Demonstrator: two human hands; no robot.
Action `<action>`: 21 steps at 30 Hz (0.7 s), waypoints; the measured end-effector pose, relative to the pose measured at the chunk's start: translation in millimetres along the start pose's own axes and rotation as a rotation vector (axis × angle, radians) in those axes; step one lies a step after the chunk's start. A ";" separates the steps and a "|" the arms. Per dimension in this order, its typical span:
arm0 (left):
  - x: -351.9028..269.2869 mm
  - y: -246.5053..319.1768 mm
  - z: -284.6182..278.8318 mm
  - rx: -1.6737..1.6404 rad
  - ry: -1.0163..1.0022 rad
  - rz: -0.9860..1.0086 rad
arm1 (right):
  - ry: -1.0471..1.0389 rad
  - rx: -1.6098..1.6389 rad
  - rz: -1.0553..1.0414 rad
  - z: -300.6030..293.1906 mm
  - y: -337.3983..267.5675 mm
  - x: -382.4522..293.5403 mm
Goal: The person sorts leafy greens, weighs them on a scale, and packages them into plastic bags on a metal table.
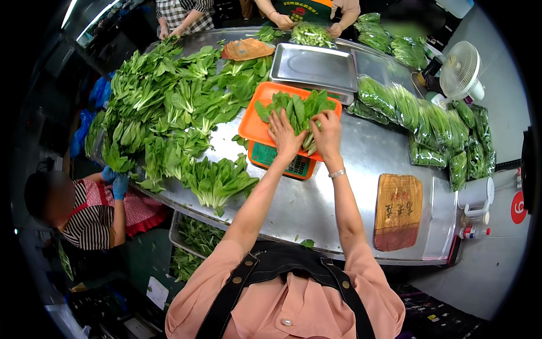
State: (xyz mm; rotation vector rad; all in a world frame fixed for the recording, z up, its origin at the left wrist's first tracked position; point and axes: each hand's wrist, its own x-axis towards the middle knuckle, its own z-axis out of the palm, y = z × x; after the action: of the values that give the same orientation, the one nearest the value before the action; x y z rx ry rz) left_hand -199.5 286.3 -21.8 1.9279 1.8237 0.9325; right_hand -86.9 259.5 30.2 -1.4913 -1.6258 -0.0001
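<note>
Leafy greens [298, 109] lie in a bundle on the orange tray [254, 120] of a digital scale [262, 154]. My left hand [284, 132] rests on the bundle's left side with its fingers spread. At the stem end on the right, my right hand [327, 131] has its fingers bent against the greens; whether it grips any is hidden. A large heap of loose greens [178, 101] covers the left of the metal table [334, 212], and one cluster [216, 182] lies nearer to me.
Behind the scale stands a metal tray [313, 65]. Bagged greens [415, 114] pile up at the right near a fan [460, 70]. A printed brown bag [398, 212] lies front right. A gloved co-worker [97, 207] is at the left; two more people work across the table.
</note>
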 end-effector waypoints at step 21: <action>-167.0 -247.0 -184.4 -0.014 0.418 -0.648 | -1.108 0.900 0.591 91.7 -110.8 -183.7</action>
State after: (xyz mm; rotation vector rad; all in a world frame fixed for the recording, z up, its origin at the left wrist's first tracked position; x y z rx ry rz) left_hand -501.5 119.3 -83.6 1.0368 2.4339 1.1438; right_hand -254.0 133.5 -73.0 -1.1623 -1.4667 1.8884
